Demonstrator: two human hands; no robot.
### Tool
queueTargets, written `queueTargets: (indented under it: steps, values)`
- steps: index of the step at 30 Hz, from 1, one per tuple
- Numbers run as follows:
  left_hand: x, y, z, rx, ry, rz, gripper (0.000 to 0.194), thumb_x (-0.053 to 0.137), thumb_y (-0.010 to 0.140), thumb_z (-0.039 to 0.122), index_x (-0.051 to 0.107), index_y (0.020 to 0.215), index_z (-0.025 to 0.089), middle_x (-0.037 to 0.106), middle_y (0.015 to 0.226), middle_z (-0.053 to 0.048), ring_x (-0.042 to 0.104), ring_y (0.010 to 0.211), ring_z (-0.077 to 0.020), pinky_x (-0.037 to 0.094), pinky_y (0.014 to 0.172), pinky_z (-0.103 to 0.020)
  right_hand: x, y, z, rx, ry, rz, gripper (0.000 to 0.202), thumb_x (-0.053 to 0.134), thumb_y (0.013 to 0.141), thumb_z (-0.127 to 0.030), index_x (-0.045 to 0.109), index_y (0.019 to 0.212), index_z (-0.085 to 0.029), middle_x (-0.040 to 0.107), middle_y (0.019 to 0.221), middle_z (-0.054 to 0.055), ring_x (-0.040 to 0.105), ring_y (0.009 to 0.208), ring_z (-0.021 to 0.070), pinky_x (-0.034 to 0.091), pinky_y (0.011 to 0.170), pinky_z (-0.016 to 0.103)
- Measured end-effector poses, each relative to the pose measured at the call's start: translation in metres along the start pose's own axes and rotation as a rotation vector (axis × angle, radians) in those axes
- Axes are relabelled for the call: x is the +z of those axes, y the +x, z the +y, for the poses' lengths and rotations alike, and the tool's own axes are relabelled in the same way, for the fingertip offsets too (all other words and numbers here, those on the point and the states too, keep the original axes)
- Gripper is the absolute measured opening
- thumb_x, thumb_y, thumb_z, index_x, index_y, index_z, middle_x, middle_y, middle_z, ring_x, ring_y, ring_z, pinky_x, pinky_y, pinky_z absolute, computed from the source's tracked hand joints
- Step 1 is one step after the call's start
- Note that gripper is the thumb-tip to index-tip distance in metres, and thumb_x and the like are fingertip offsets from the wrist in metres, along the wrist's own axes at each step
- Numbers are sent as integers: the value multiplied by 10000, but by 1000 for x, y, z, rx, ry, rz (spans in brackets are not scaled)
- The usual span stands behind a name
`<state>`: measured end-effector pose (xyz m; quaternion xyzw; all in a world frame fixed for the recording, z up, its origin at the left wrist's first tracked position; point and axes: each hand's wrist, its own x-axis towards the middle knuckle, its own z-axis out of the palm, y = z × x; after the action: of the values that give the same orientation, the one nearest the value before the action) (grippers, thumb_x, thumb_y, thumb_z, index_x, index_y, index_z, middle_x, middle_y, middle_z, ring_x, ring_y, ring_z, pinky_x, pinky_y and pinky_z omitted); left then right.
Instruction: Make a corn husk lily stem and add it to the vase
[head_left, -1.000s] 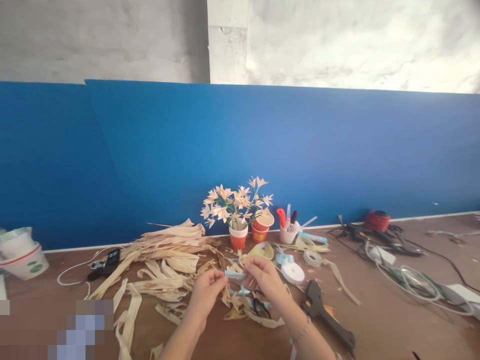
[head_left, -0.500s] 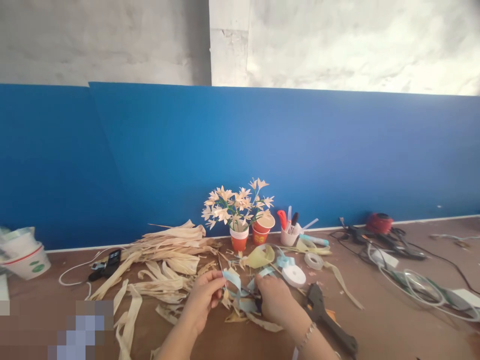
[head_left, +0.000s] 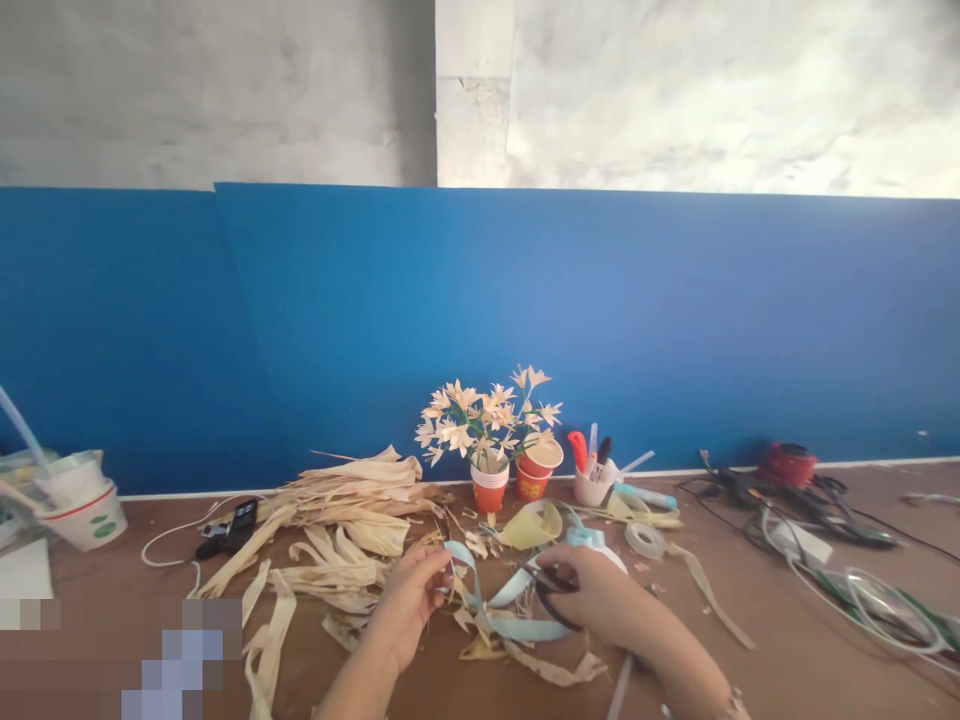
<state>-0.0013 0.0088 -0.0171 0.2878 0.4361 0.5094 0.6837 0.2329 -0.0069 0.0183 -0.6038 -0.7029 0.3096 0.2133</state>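
My left hand [head_left: 411, 600] pinches the end of a light blue ribbon [head_left: 525, 628], which curls down onto the table between my hands. Black-handled scissors [head_left: 553, 590] are in my right hand [head_left: 592, 590], with the blades pointing left beside the ribbon. Scraps of dried husk [head_left: 559, 672] lie under and in front of the ribbon. Just behind my hands are a pale yellow strip [head_left: 532, 527] and a blue ribbon bundle [head_left: 585, 537]. Cream flowers [head_left: 456, 433] on green stems stand in a red and white paper cup [head_left: 489, 490].
Dried husks [head_left: 352, 500] are piled at the left. Behind my right hand are a pen cup [head_left: 591, 487] and a tape roll [head_left: 645, 540]. Cables [head_left: 862, 620] and a red round object [head_left: 787, 464] lie at the right. A white bowl [head_left: 90, 520] stands far left.
My right hand has moved right, and the scissors in it now show clearly. More of the blue ribbon is visible. The view has shifted slightly left, and my right forearm now covers the glue gun.
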Motion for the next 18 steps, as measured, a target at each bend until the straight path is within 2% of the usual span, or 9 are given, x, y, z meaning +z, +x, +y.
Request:
queueTargets:
  steps: [4,9,14,18]
  values:
    - [-1,1,-1,8,-70,31,177,769,596,196,647,689,110,620,618,3,533,509,-49,335,424,-124,-4,-5,-2,-43,254,-112,198,611,649,-239,708,819,-202,641,615,0,484,514,118,312,462,214]
    - [-5,5,-4,-73,-225,46,121,715,689,139,647,787,121,650,629,-10,581,502,-63,372,400,-116,0,-10,-15,-41,302,-320,187,578,681,-250,719,796,-212,618,545,-11,430,448,95,290,429,204]
    - [-4,7,-1,-188,-368,103,42,622,776,78,638,806,102,659,599,-17,593,452,-65,409,367,-111,6,-8,-25,39,376,-391,170,569,700,-272,693,797,-209,535,479,-38,338,382,64,246,394,189]
    - [0,4,0,-225,-398,126,36,603,790,73,638,781,78,666,594,-33,594,425,-76,430,346,-122,16,-3,-26,78,382,-360,176,597,692,-296,677,829,-221,532,474,-45,335,369,64,254,396,191]
